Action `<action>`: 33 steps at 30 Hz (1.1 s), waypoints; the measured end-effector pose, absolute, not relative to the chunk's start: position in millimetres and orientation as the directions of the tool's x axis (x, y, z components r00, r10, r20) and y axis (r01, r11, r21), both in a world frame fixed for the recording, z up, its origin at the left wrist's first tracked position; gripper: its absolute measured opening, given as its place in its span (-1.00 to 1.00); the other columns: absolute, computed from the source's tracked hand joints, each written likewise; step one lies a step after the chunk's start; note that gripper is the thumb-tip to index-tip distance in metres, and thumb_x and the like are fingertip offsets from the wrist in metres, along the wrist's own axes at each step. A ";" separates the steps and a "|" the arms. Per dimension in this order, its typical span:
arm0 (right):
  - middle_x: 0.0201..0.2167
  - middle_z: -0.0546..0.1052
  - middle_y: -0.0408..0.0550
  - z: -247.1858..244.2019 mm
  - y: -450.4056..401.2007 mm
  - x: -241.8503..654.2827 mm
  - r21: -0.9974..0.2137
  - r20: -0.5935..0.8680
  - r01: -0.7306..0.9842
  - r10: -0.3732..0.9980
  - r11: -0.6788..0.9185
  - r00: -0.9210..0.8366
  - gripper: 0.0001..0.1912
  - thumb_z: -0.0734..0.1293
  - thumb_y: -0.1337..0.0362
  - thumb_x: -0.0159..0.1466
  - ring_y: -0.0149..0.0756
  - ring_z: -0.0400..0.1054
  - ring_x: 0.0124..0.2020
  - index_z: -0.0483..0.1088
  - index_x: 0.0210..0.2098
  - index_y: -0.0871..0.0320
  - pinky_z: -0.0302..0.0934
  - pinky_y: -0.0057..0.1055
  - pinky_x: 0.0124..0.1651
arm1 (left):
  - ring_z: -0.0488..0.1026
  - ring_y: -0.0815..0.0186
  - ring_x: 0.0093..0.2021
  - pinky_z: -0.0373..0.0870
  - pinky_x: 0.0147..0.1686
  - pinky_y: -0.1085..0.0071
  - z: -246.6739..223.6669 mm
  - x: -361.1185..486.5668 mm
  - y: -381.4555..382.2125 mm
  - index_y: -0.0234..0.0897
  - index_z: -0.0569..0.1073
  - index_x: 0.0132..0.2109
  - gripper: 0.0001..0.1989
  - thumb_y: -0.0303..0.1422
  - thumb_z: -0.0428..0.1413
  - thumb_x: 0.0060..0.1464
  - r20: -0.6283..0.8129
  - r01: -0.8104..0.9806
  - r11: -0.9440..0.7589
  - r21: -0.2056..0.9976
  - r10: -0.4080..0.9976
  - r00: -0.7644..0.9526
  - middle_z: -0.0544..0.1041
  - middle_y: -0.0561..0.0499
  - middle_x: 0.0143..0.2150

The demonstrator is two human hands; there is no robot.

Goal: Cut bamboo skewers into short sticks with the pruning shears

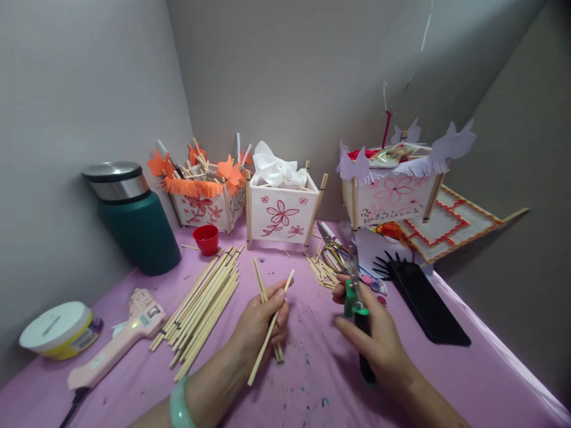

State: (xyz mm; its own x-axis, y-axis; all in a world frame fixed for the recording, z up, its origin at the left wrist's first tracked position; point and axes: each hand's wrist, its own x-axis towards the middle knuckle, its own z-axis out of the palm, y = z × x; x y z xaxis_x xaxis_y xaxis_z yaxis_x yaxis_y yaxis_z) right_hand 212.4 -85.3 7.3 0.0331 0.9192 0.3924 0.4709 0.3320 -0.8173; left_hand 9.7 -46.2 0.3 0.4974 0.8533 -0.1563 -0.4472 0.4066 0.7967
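In front of the white box (281, 217), left hand (256, 319) pinched sticks (267, 338), right hand (382, 333) gripped tool (362, 321) (tip blurred); slack pinch risked slippage.

A handicraft corner (whether in a home or a studio, I cannot tell): a lilac-pink worktable (314, 396) backed by grey walls (290, 70). The white flower-drawn box (280, 217) has an orange-fringed box (204, 208) on its left, a purple-fringed box (393, 199) and scissors (332, 242) on its right, and, forward to its left, wooden sticks (207, 311) and a pink glue gun (116, 347).

Under soft, muted light, the cloth (317, 365) gleams along its right edge and the blades (353, 266) blur.
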 end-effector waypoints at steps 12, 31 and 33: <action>-0.03 0.43 -0.01 -5.2 -82.7 221.4 -0.959 0.280 0.054 0.959 0.277 0.043 -0.41 0.41 0.10 0.14 -0.06 0.30 0.06 0.26 0.14 0.01 0.11 -0.03 0.19 | 0.23 0.52 -0.66 0.25 -0.67 0.60 1.2 10.2 -45.3 -0.29 0.37 -0.14 -0.88 -0.43 0.12 0.16 -0.222 -0.575 0.499 0.648 0.846 0.485 0.33 0.17 -0.51; -0.01 0.46 0.05 -2.0 -73.5 224.7 -0.942 0.145 -0.306 0.989 0.137 -0.003 -0.49 0.20 0.08 0.18 0.02 0.36 0.03 0.35 0.10 0.05 0.25 0.09 0.10 | 0.46 0.42 -0.50 0.53 -0.35 0.42 6.7 10.4 -41.2 -0.41 0.40 -0.19 -0.87 -0.64 0.04 0.13 -0.350 -0.632 0.532 0.563 0.847 0.401 0.42 0.04 -0.47; 0.00 0.46 0.04 -2.0 -74.1 225.0 -0.938 0.147 -0.318 0.989 0.140 0.000 -0.51 0.21 0.11 0.19 0.01 0.36 0.03 0.36 0.09 0.04 0.26 0.10 0.10 | 0.46 0.43 -0.49 0.54 -0.35 0.43 6.2 10.5 -41.7 -0.41 0.40 -0.19 -0.88 -0.63 0.03 0.16 -0.343 -0.632 0.507 0.586 0.862 0.374 0.43 0.04 -0.46</action>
